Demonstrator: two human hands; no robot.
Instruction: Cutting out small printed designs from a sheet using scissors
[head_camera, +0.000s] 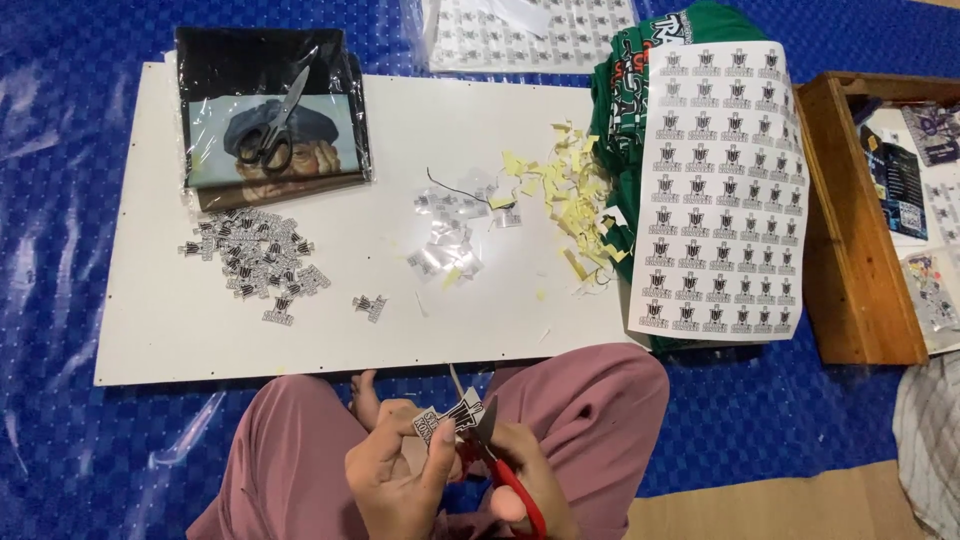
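Observation:
My left hand (395, 475) pinches a small black-and-white printed sticker (447, 418) over my lap. My right hand (535, 480) grips red-handled scissors (497, 460), whose blades are open around the sticker's right edge. A pile of cut stickers (255, 258) lies on the left of the white board (330, 330). A full sticker sheet (718, 190) rests on green cloth (625, 90) at the right.
Grey-handled scissors (272, 125) lie on a bagged folded shirt (270, 110) at the board's far left. Yellow paper scraps (570, 200) and clear film bits (450, 240) litter the middle. A wooden tray (850, 230) stands at the right. Blue tarp (60, 200) covers the floor.

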